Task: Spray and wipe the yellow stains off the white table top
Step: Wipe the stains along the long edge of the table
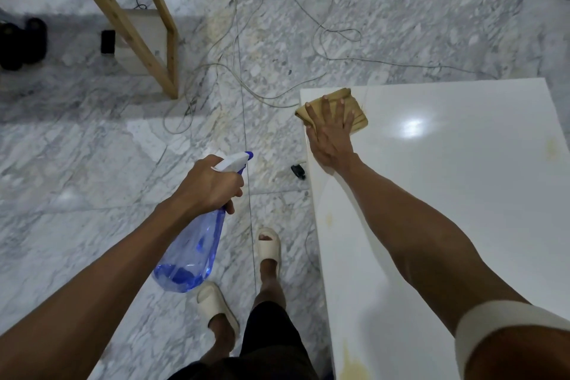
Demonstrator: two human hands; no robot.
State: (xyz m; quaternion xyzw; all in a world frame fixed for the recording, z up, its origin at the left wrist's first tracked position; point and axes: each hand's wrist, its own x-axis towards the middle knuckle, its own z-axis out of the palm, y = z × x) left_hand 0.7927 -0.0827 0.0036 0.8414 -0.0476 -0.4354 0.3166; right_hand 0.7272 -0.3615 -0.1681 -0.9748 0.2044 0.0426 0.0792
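Head view: The white table top fills the right side of the pic. The right hand lies flat w/ fingers spread & straight, pressing a tan cloth down at the table's far left corner. A bit of the cloth hangs over the table's left edge. Yellow stains show on the table: one at the near left edge, a faint one farther up that edge, & one near the right edge. The left hand is off the table, to its left, over the marble floor. Its fingers curl tight round the neck of a blue spray bottle; the white & blue nozzle points toward the table. Two feet in pale slippers stand on the floor just left of the table. Wires lie on the floor past the table's far edge, near a wood frame.
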